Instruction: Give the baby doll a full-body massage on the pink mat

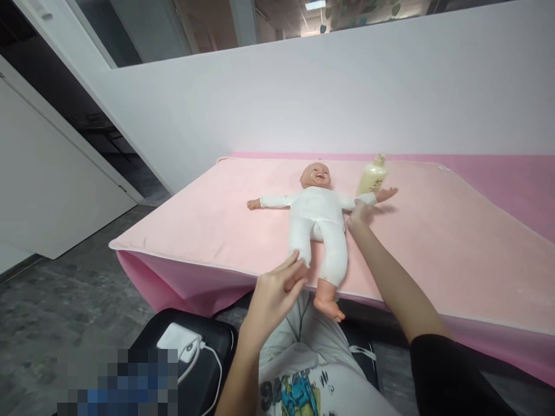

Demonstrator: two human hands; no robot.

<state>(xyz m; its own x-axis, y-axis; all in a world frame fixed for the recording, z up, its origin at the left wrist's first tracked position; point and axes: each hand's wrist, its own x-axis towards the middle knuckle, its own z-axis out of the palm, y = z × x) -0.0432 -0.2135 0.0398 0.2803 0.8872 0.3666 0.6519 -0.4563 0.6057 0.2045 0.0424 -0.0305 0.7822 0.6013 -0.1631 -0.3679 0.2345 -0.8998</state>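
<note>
A baby doll point(318, 222) in a white suit lies on its back on a pink cloth-covered table point(208, 214), arms spread, one bare foot over the near edge. My left hand point(275, 294) is closed round the doll's other foot at the table edge. My right hand point(359, 212) reaches to the doll's outstretched arm and touches the sleeve; its fingers are bunched and mostly hidden. A cream lotion bottle point(372, 176) stands just behind that arm.
A white wall runs behind the table. A black stool point(203, 341) with a white charger and cable on it stands at the lower left, by my knees. Grey floor and a white door lie to the left.
</note>
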